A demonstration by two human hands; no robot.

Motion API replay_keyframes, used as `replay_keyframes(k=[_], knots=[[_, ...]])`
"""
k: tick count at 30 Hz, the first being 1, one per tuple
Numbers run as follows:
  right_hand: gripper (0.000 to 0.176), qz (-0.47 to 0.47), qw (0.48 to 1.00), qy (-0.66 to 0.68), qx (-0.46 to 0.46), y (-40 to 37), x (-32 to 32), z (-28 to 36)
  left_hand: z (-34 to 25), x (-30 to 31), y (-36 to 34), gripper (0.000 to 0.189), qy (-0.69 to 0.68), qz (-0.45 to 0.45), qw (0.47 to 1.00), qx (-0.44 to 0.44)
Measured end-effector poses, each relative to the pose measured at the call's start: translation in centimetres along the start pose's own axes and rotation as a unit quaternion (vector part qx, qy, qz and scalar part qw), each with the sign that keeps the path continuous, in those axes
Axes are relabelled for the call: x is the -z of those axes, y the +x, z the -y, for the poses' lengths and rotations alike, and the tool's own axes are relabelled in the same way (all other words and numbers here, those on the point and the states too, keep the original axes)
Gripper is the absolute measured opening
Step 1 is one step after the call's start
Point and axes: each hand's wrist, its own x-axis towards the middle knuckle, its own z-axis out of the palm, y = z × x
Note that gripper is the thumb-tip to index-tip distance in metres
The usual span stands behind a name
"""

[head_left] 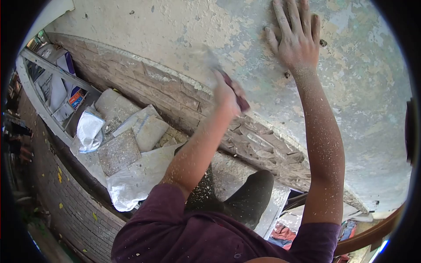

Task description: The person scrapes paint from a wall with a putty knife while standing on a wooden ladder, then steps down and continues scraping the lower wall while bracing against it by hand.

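Note:
My left hand (pixel 226 95) is closed around the dark reddish handle of a scraper (pixel 242 104). The tool's blade end is smeared by motion and points up and left, over the flaking painted wall (pixel 175 26); whether it touches the surface I cannot tell. At the upper right, my right hand (pixel 298 46) lies flat on the same wall, fingers spread and holding nothing. Pale dust and paint flakes cover both forearms. Patches of green, cream and whitish paint show around the hands.
Below the wall runs a rough stone-textured band (pixel 175 94). Dusty bags and sheets (pixel 118 151) lie at the left, beside a pale frame (pixel 39 105). My bent knee (pixel 261 179) is close to the stone band. Brick paving (pixel 74 199) lies at the lower left.

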Motion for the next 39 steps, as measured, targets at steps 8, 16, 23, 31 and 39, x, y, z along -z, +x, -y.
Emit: replay_keyframes(k=[8,16,23,31,39], knots=[[0.063,0.004,1.0,0.014,-0.007,-0.3,0.0,0.2,-3.5,2.2,1.0,0.058,0.028,0.005,0.998,-0.053],[0.063,-0.009,1.0,-0.003,-0.002,0.0,-0.1,0.4,1.9,6.1,1.4,0.062,0.001,-0.051,0.999,0.014],[0.062,0.009,0.998,-0.066,-0.008,0.1,-0.1,0.6,2.4,6.6,0.8,0.062,-0.022,-0.024,0.999,0.036],[0.059,-0.105,0.993,0.042,0.019,0.0,-2.6,-0.3,-1.7,7.2,2.4,0.056,0.004,-0.04,0.998,-0.052],[0.062,-0.067,0.997,-0.037,0.001,0.0,-1.2,0.7,-0.3,8.3,3.7,0.052,-0.047,-0.085,0.995,0.004]])
